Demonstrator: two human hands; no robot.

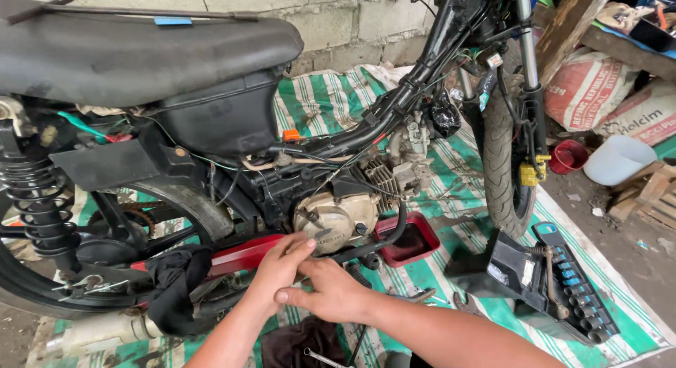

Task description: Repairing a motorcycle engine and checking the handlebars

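head view, close, looking down, forward

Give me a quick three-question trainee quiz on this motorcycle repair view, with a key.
1. True or false: both hands, the left hand and the right hand, are down at the tan metal engine side cover of the stripped black motorcycle.
2. What sits on the green-and-white striped tarp just right of the engine? A) a dark red rectangular plastic tray B) a blue bucket C) a yellow helmet
3. Fill in: the open black socket set case lies to the ___ of the front tyre.

Key: 1 true; 2 A; 3 right
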